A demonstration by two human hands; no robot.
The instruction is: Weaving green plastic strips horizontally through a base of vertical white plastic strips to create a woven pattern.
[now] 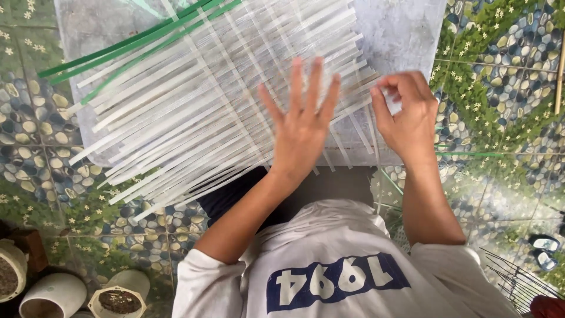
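A mat of white plastic strips (194,100), loosely woven, lies on a pale sheet (400,29) in front of me. My left hand (300,126) rests flat on the mat's near right part with its fingers spread. My right hand (406,115) is at the mat's right edge, fingertips pinched on the end of a white strip (369,94). A few green strips (123,50) run through the mat's upper left side. My white shirt fills the bottom of the view.
The floor is tile with a pebble-and-flower pattern (500,76). Plant pots (56,294) stand at the bottom left. A loose green strip (465,154) lies to the right, with sandals (544,242) and a dark wire rack (518,280) at the bottom right.
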